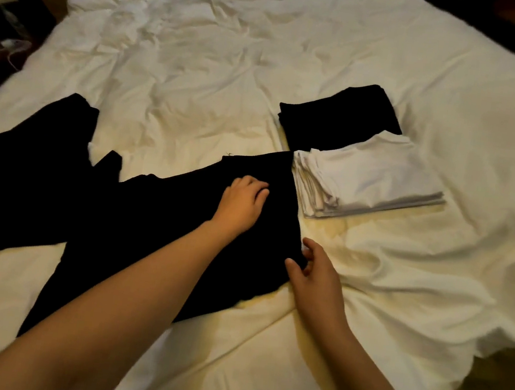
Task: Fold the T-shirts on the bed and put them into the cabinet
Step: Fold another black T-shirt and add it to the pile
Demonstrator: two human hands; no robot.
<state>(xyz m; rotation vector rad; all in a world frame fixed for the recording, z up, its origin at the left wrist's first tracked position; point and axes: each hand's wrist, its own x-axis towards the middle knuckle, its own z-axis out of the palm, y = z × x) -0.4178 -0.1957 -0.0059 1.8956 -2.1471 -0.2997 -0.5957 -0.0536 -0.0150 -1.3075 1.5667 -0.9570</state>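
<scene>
Reaching in over the near edge of the bed (232, 77) with both bare arms. Far over by the left edge, lying loose and crumpled: a second black T-shirt (24, 164), not folded yet, touching the one being worked on. Could get dragged along if the two catch on each other. Next to it, spread out near the middle of the near edge: the black T-shirt (153, 230) being folded. Resting on its far part, the left hand (242, 204), fingers bent down onto the cloth; hard to tell if any cloth is caught under them. Just right of that, pinching the shirt's right corner between thumb and fingers: the right hand (314, 274). Might lose that small corner on a quick lift, and then end up with a crooked fold. Further right, touching the shirt's far right corner: a neat white folded pile (372, 183), with a folded black T-shirt (338, 120) behind it. Could get bumped or covered if the fold swings that way. Soft, lumpy sheets underneath, so wrinkles likely. No cabinet to be seen.
</scene>
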